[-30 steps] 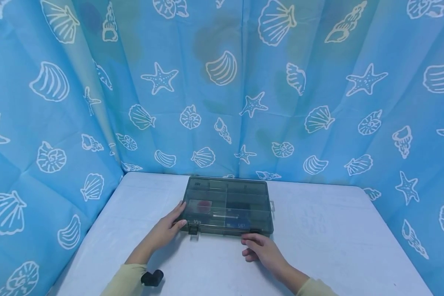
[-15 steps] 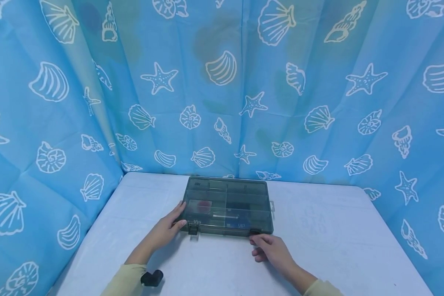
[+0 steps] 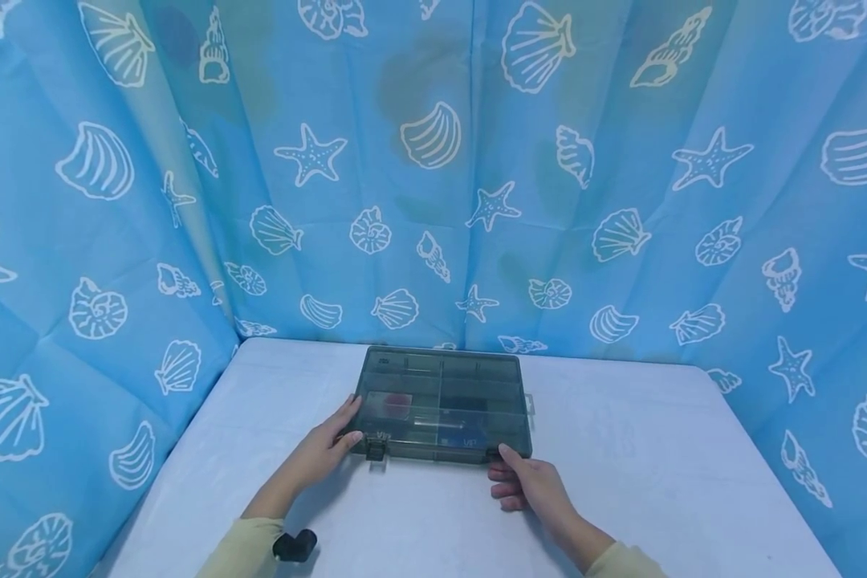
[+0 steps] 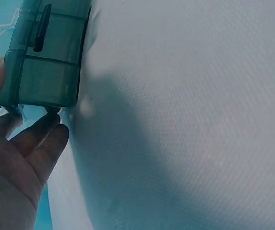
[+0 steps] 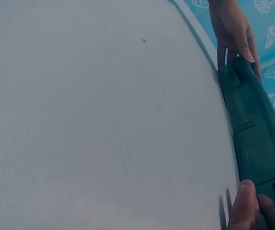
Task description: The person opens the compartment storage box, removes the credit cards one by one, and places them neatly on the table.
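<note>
A dark green see-through compartment box (image 3: pixel 477 389) lies flat on the table with its lid down. Inside show a pale card with a red patch (image 3: pixel 397 401) and a blue piece (image 3: pixel 464 436), blurred by the lid. My left hand (image 3: pixel 321 449) holds the box's left end, thumb at the front corner and fingers along the side. At the front, the left latch (image 3: pixel 376 451) hangs outward. My right hand (image 3: pixel 535 486) pinches at the right front latch, thumb on top and fingers curled below; it mostly hides that latch. In the right wrist view, fingertips (image 5: pixel 245 189) meet the front wall.
A white cloth covers the table (image 3: pixel 643 466). Behind it and at the left hangs a blue curtain (image 3: pixel 361 265) with shell and starfish prints. A small black part (image 3: pixel 295 546) sits by the left sleeve. A clear tab (image 3: pixel 529 404) juts from the box's right side.
My right hand has shifted slightly right along the front edge, and its thumb has come up onto the right latch area. The left hand and the box stay nearly still.
</note>
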Demonstrator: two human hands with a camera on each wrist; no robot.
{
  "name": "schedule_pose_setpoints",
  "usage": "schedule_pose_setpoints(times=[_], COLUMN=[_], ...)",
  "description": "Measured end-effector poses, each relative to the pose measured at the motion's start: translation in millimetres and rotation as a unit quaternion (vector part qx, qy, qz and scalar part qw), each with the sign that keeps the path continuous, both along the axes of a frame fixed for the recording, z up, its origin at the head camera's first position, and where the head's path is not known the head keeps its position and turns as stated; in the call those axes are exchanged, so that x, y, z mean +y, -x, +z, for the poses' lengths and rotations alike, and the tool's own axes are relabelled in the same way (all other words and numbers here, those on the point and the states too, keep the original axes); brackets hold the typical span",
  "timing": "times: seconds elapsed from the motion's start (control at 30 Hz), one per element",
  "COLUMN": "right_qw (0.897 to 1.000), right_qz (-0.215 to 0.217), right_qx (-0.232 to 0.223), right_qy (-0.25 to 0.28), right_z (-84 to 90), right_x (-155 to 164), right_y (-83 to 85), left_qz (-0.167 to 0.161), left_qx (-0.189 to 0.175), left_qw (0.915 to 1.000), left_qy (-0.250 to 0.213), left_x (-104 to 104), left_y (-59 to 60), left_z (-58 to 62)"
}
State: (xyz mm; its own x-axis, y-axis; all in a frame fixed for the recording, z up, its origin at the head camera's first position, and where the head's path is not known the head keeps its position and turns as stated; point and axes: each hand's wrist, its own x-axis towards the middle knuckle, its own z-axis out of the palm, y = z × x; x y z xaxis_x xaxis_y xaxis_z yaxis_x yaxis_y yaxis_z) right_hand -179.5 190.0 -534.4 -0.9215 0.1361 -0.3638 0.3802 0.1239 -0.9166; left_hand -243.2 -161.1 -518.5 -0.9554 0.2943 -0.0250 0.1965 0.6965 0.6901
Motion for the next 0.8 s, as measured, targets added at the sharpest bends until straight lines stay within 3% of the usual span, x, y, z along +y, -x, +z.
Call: schedule_pose_setpoints(times=[0.37,0.8], right_qw=[1.000,0.999], right_qz=[0.002,0.039], right_qx=[-0.006,0.011], right_qy=[0.014,0.010], right_z=[0.8,-5.2], right_x=[0.1,4.7], right_y=[0.5,-1.4], left_qz=[0.003,-0.004], left_qx=[0.004,0.008], left_qw=[1.0000,1.0000], left_qy=[0.006,0.003], left_x=[-0.4,-1.4], left_y=[-0.3,-0.8], left_z=[0.4,2.0])
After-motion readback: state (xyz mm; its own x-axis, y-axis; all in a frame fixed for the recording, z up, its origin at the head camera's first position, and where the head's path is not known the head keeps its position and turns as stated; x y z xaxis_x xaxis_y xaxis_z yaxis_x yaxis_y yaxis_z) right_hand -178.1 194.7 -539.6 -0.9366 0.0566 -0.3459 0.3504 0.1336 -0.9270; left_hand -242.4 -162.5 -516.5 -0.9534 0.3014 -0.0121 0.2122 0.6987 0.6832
